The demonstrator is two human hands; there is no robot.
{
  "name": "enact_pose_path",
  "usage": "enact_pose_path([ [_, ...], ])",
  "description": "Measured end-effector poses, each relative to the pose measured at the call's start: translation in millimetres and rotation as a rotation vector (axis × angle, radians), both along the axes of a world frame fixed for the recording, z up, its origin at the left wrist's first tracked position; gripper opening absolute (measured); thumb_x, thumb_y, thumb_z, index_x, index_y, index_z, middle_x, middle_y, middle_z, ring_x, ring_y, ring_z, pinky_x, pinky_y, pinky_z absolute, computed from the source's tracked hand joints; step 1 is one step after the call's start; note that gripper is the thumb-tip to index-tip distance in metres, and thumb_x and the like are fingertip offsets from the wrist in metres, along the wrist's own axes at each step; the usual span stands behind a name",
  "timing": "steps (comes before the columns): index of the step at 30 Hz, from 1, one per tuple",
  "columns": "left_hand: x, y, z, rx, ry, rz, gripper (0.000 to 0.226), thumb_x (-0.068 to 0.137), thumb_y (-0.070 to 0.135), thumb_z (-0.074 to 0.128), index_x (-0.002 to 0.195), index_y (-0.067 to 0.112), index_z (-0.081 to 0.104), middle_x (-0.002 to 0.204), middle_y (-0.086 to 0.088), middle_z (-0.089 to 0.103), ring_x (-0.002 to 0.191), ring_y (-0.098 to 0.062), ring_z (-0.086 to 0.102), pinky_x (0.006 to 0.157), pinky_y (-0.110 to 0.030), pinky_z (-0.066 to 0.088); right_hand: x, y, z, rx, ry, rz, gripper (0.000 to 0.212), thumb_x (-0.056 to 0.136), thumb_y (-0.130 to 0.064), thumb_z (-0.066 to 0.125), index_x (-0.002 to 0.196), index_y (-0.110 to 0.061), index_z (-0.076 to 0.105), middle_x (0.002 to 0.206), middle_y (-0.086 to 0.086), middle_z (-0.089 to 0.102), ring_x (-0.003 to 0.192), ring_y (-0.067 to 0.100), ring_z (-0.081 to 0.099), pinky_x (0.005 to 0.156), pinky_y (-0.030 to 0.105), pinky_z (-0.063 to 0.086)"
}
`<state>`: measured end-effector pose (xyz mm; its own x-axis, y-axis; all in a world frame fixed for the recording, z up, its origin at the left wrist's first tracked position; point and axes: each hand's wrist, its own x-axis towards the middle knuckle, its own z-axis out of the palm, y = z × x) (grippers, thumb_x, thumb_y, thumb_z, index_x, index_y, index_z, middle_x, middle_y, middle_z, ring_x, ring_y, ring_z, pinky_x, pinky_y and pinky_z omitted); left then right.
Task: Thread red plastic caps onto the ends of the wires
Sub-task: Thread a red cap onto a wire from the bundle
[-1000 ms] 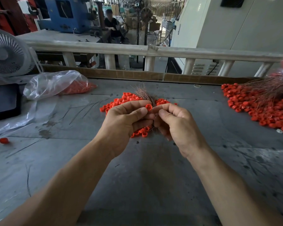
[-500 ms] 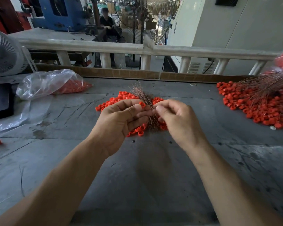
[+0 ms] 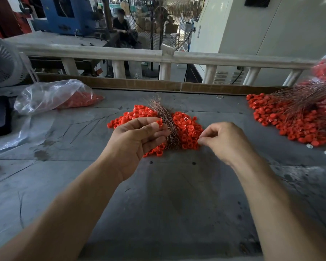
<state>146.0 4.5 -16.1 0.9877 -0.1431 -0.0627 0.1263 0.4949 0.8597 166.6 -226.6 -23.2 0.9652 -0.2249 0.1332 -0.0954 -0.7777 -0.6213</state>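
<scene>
One small red plastic cap (image 3: 160,123) is pinched at the fingertips of the left hand (image 3: 137,142). At three o'clock, the right hand (image 3: 222,141) is closed in a fine pinch, seemingly on a wire too thin to confirm. The cap's hole should be kept steady and square to the wire. Farther off, the bundle of thin copper wires (image 3: 166,119) lies across the pile of loose red caps (image 3: 186,129).

Left hand (image 3: 137,140) pinches one red cap (image 3: 160,123) at thumb and fingertip, just beside the copper wire bundle (image 3: 166,125) lying across the central cap pile (image 3: 186,129). Right hand (image 3: 224,142) has fingers curled, pinching at the pile's right edge; held item too thin to tell. Capped wires (image 3: 299,110) heaped at table (image 3: 177,204) right edge. Plastic bag (image 3: 51,97) far left.
</scene>
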Motion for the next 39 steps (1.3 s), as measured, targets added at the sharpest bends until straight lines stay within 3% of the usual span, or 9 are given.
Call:
enact_pose_path([
  [5,0,0,-1,-0.009,0.005,0.008,0.019,0.087,0.001,0.065,0.106,0.001,0.067,0.104,-0.02,0.075,0.099,-0.029,0.075,0.075,-0.028,0.062,2,2,-7,-0.075,0.039,-0.003,0.019,0.078,-0.029,0.086,0.069,-0.032,0.07,0.078,-0.014,0.069,0.079,0.011,0.066,0.071,0.03,0.051],
  [12,-1,-3,0,-0.005,0.025,0.022,0.019,0.091,-0.002,0.063,0.11,-0.001,0.066,0.105,-0.022,0.074,0.095,-0.028,0.075,0.075,-0.028,0.062,2,1,-4,-0.142,-0.033,-0.006,0.016,0.088,-0.025,0.073,0.071,-0.028,0.073,0.068,-0.011,0.069,0.067,0.012,0.065,0.064,0.031,0.053],
  [15,-2,-4,1,-0.012,0.024,0.018,0.021,0.093,-0.003,0.062,0.114,-0.003,0.064,0.105,-0.022,0.074,0.094,-0.027,0.076,0.075,-0.029,0.063,1,3,3,0.15,-0.159,0.072,0.015,0.089,-0.023,0.074,0.074,-0.027,0.074,0.063,-0.009,0.07,0.057,0.009,0.065,0.056,0.027,0.049],
  [17,-3,-6,1,-0.017,0.026,0.013,0.022,0.093,-0.003,0.062,0.115,-0.003,0.064,0.104,-0.021,0.074,0.093,-0.027,0.076,0.076,-0.029,0.063,-4,14,9,0.351,-0.228,0.197,0.013,0.09,-0.02,0.075,0.079,-0.026,0.075,0.063,-0.009,0.071,0.05,0.003,0.06,0.048,0.017,0.042],
  [21,-4,-10,2,-0.016,0.025,-0.003,0.018,0.092,-0.003,0.061,0.11,-0.001,0.064,0.096,-0.019,0.075,0.089,-0.026,0.075,0.076,-0.028,0.063,-12,36,10,0.49,-0.317,0.388,0.011,0.091,-0.015,0.076,0.087,-0.025,0.077,0.06,-0.01,0.068,0.048,0.002,0.057,0.046,0.01,0.039],
  [26,-5,-9,2,-0.019,0.008,-0.018,0.018,0.09,-0.001,0.064,0.107,0.001,0.066,0.095,-0.018,0.073,0.088,-0.024,0.075,0.074,-0.028,0.062,-13,46,5,0.444,-0.342,0.431,0.013,0.091,-0.017,0.076,0.087,-0.03,0.076,0.073,-0.013,0.072,0.068,0.005,0.066,0.059,0.016,0.046],
  [35,-4,-8,0,0.036,-0.038,-0.013,0.021,0.082,0.006,0.071,0.103,0.004,0.069,0.095,-0.017,0.076,0.09,-0.025,0.076,0.074,-0.028,0.061,-15,46,6,0.482,-0.376,0.418,0.01,0.091,-0.019,0.077,0.084,-0.027,0.075,0.075,-0.012,0.073,0.071,0.005,0.067,0.067,0.026,0.051],
  [39,-3,-8,-1,0.023,-0.058,0.006,0.027,0.076,0.009,0.074,0.103,0.003,0.069,0.095,-0.016,0.076,0.09,-0.025,0.076,0.075,-0.029,0.061,-19,50,8,0.379,-0.485,0.41,0.008,0.09,-0.017,0.078,0.088,-0.025,0.075,0.082,-0.012,0.074,0.08,0.008,0.07,0.072,0.017,0.052],
])
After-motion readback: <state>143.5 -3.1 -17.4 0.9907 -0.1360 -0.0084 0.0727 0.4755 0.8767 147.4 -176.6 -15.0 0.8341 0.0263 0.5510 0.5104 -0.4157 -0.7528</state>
